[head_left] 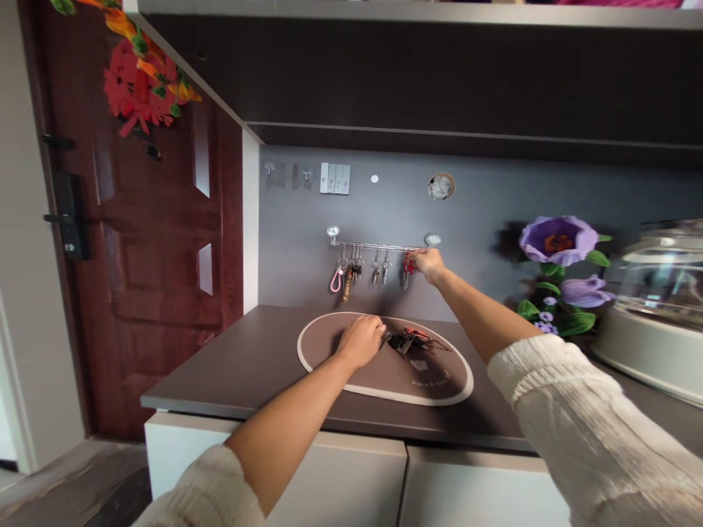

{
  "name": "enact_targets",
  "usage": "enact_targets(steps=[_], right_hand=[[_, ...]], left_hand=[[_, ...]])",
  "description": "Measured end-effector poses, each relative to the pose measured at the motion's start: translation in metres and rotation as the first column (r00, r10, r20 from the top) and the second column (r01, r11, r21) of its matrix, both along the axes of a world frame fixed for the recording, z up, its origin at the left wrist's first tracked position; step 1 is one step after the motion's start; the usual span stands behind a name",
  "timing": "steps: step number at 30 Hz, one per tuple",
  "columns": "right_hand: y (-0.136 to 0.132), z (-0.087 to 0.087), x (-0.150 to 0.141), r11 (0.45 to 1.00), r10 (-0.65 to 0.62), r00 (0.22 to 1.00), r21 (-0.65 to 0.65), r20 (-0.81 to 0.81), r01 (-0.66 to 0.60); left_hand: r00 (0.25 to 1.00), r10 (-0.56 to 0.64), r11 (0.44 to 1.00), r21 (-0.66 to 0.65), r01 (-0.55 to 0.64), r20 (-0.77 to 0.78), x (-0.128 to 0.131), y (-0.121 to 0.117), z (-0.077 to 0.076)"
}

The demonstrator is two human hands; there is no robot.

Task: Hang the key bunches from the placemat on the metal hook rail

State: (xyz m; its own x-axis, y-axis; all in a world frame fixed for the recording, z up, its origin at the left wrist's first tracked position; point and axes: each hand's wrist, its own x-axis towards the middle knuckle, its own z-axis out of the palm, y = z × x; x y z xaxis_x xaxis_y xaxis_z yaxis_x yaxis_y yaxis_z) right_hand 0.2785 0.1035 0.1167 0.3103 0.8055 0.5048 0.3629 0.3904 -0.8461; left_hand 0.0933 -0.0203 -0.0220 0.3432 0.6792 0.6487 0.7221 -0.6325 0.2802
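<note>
My right hand (429, 265) reaches up to a metal hook rail (378, 246) on the grey wall and pinches a red key tag (408, 265) that hangs from it. Other key bunches hang further left on the rail, one with a pink strap (336, 279). My left hand (361, 341) rests on an oval brown mat (439, 377) on the counter, fingers curled by a pile of dark keys (409, 341). Whether those fingers grip any key is hidden.
A dark countertop (247, 366) sits over white cabinet doors (362, 476). A brown door (154, 241) with a black lock stands at left. Purple artificial flowers (560, 271) and a domed appliance (659, 307) stand at right. Dark cupboards hang overhead.
</note>
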Motion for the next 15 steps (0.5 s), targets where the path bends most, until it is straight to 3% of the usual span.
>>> enact_targets(steps=[6, 15], right_hand=[[-0.004, -0.004, 0.004, 0.998, 0.032, 0.999, 0.057, 0.023, -0.034], [-0.016, -0.015, -0.001, 0.999, 0.024, 1.000, -0.032, -0.006, -0.024]], left_hand=[[1.000, 0.003, 1.000, 0.005, -0.003, -0.001, 0.000, 0.000, 0.000], [1.000, 0.005, 1.000, 0.010, -0.005, -0.007, -0.001, 0.001, 0.000]])
